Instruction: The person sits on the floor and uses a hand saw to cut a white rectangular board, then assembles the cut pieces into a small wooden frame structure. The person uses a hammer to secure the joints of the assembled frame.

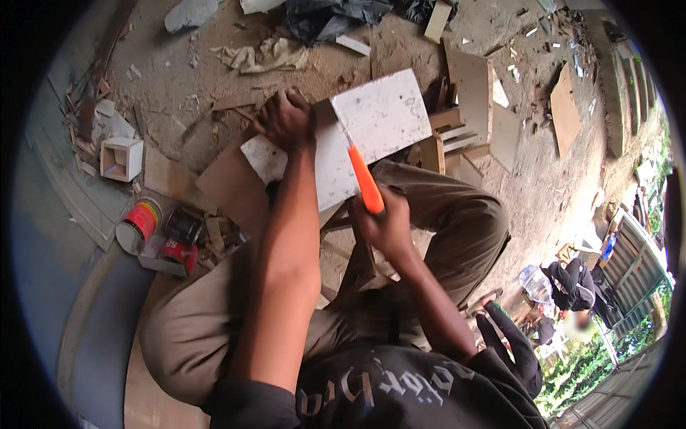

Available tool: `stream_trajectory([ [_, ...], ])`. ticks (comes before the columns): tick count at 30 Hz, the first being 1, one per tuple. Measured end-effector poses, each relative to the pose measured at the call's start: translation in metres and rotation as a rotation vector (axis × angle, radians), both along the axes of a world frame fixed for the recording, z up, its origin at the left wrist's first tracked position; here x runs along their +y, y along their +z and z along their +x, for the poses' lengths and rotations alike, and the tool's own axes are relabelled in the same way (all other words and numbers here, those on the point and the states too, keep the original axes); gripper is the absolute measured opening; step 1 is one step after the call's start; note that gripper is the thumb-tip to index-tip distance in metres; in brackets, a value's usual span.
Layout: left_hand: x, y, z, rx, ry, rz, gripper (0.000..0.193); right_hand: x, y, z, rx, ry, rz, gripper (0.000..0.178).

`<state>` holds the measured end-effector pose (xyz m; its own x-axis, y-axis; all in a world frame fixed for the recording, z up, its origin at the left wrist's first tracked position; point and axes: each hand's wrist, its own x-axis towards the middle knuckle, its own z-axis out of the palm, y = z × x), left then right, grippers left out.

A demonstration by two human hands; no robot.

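gripping an orange-handled tool [366, 180], the right hand [386, 223] is closed around the dark end of its handle, fingers wrapped tight, near the lower edge of a white board [382, 111]. the tool points up and away from the body, its thin metal end over the board; whether it touches the surface, i cannot tell. the left hand [288, 121] sits at the board's upper left edge, its fingers bent and drawn close together; the fingertips are hidden, so how firmly it holds on cannot be told. the board lies slanted in front of the person's knees, its right end higher in view, with dark marks scattered over its face. a brown board [230, 184] shows just beyond its left end. on the left, a red and yellow can [140, 220] lies beside a dark can [184, 225], with a small white box [121, 159] farther up. pale cloth [266, 56] and black plastic [336, 19] are on the dirt ground [171, 82] ahead. wood pieces [469, 93] lean together right of the white board, and another person [572, 284] in dark clothes is well apart at far right.
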<state>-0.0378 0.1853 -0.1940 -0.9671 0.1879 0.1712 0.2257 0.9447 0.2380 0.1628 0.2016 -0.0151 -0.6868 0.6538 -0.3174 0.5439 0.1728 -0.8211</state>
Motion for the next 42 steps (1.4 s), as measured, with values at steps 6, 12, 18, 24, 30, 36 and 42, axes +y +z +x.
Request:
stream_trajectory([
  [6, -0.003, 0.01, 0.004, -0.026, -0.025, 0.027, 0.023, 0.0, 0.131, 0.059, -0.283, -0.028, -0.273, 0.012],
  [12, -0.002, 0.009, 0.005, -0.016, -0.027, -0.019, 0.023, 0.026, -0.031, -0.024, -0.092, -0.03, -0.106, 0.015],
  [18, -0.001, 0.006, 0.002, 0.008, -0.007, -0.047, 0.022, 0.022, -0.023, -0.02, -0.071, 0.009, -0.103, 0.016],
  [24, -0.003, 0.016, 0.004, -0.107, -0.02, 0.003, 0.027, -0.007, 0.103, 0.072, -0.199, -0.015, -0.198, 0.018],
  [30, 0.001, 0.01, 0.004, -0.009, -0.031, -0.024, 0.022, 0.03, -0.007, -0.006, -0.041, -0.017, -0.047, 0.017],
  [36, 0.004, 0.005, -0.001, 0.04, -0.019, -0.036, 0.021, 0.021, -0.024, -0.029, -0.015, -0.038, -0.032, 0.014],
  [42, -0.003, 0.01, 0.003, 0.021, -0.047, 0.01, 0.019, 0.007, 0.128, 0.054, -0.288, 0.038, -0.273, 0.014],
])
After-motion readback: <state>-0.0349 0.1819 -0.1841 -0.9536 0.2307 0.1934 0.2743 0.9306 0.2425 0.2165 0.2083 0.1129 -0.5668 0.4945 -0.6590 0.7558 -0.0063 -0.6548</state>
